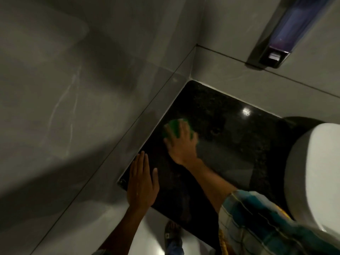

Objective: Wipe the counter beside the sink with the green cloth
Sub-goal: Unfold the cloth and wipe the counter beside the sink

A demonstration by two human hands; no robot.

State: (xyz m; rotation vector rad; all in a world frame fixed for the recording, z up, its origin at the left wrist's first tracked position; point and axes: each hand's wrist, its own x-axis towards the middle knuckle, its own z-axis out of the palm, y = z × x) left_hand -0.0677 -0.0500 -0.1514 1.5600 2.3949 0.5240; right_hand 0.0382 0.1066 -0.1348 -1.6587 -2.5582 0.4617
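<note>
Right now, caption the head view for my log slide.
Right hand presses the green cloth on the dark counter near the wall; left hand lies flat at its edge.

**Open table hemmed by walls and basin**

The dark table (230,137) lies bare between the right hand (181,142) and the white basin (316,173). Tiled walls (92,107) close its left and far edges; a dispenser (287,32) projects above.

Glossy speckled stone counter (230,129), soft green cloth (174,128), smooth white ceramic sink (316,172).
</note>
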